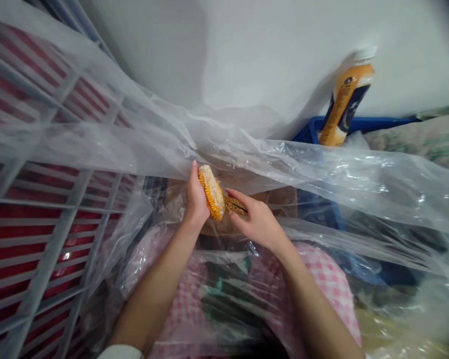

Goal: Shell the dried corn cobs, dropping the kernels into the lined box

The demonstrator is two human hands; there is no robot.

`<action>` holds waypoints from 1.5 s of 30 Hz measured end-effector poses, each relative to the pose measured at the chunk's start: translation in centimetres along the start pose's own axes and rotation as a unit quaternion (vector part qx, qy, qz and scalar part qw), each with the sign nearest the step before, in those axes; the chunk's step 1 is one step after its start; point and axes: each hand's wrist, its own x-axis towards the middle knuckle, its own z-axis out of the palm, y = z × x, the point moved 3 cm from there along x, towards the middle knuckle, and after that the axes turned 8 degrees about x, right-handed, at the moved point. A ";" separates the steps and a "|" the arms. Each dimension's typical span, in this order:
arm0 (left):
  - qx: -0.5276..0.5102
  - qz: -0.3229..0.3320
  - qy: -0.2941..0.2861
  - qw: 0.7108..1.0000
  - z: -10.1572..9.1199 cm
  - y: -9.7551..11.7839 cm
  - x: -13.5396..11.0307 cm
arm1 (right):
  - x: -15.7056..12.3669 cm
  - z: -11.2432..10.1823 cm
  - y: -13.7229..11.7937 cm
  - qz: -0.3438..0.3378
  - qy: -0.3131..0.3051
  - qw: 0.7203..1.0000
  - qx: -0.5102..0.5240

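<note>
My left hand (197, 197) is closed around a corn cob (214, 192), its thumb pointing up along one side. Yellow kernels cover the cob's left and lower edge, while a pale stripped strip faces up and to the right. Between the thumb and fingers of my right hand (260, 219) is a small speckled brown-and-gold piece (235, 205) with a dark slit. Its left end meets the cob's right side; I cannot make out its kind. Clear plastic sheeting (224, 269) spreads beneath and around both hands, over my lap in pink checked cloth (329, 279).
A pale slatted crate (56, 249) with red contents stands at the left, partly under plastic. To the back right, an orange bottle (346, 102) leans from a blue crate (316, 127) against the white wall (247, 55). Patterned cloth (426, 139) lies beside it.
</note>
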 end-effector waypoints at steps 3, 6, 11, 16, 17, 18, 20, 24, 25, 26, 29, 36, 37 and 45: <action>0.005 -0.017 0.011 1.000 0.1 0.0 -0.1 | -0.2 0.5 -0.3 -0.018 -0.021 0.999 -0.042; 0.006 -0.021 0.015 1.000 0.2 0.1 -0.2 | -0.2 1.2 -0.4 0.001 -0.019 0.997 -0.080; 0.018 -0.026 0.018 0.999 0.3 -0.2 -0.2 | 0.0 1.7 -0.8 0.018 0.017 0.994 -0.105; 0.016 0.008 0.028 0.999 0.0 -0.7 -0.1 | 0.1 2.1 -0.5 0.024 0.032 0.993 -0.111; 0.012 0.014 0.027 0.999 -0.1 -0.7 -0.1 | 0.1 2.1 -0.4 0.025 0.030 0.994 -0.100; 0.007 0.016 0.023 1.000 -0.1 -0.7 -0.1 | 0.2 2.0 -0.3 0.026 0.025 0.996 -0.082; -0.002 0.011 0.011 1.000 -0.1 -0.5 -0.1 | 0.1 1.6 0.0 0.023 0.009 0.999 -0.036; 0.005 0.019 0.019 1.000 -0.1 -0.2 -0.1 | 0.1 1.2 -0.3 0.006 -0.009 1.000 -0.011; 0.009 0.021 0.022 0.999 -0.1 -0.2 -0.1 | 0.1 1.3 -0.5 0.006 -0.004 1.000 -0.023; 0.011 0.020 0.023 0.999 -0.1 -0.2 -0.1 | 0.1 1.4 -0.6 0.008 0.001 0.999 -0.035; 0.015 0.017 0.023 0.999 -0.1 -0.5 -0.2 | 0.1 1.9 -0.9 0.019 0.017 0.998 -0.056; 0.011 0.078 0.023 0.997 -0.3 -1.1 -0.1 | 0.4 2.1 -0.4 0.013 0.015 0.999 -0.034; 0.009 0.080 0.022 0.997 -0.3 -1.0 -0.1 | 0.4 2.0 -0.2 0.012 0.015 0.999 -0.026; -0.007 0.072 0.015 0.997 -0.5 -0.2 0.0 | 0.3 1.5 -0.3 -0.009 -0.013 0.999 0.038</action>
